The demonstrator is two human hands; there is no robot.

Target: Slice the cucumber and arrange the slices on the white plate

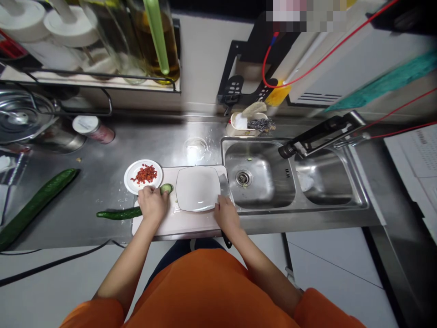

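Observation:
My left hand (pixel 153 203) is closed over a cucumber on the white cutting board (pixel 186 221). Its pale cut end (pixel 166 188) shows past my fingertips, and a dark green length (pixel 118 213) sticks out to the left; whether these are one piece is hidden under the hand. A white square plate (pixel 198 189) rests on the board. At its right edge, my right hand (pixel 228 215) has its fingers closed on the rim. Beside the plate a knife's grey blade (pixel 224 186) shows partly, its black handle (pixel 226 239) below my right wrist. Behind my left hand, a white round plate (pixel 128 178) holds chopped red bits (pixel 145 173).
A double sink (pixel 261 207) is right of the board, with a faucet (pixel 321 132) over it. A larger cucumber (pixel 37 207) lies far left. A lidded pot (pixel 61 134) and a canister (pixel 94 129) stand at the back. Bottles (pixel 155 41) fill a rack above.

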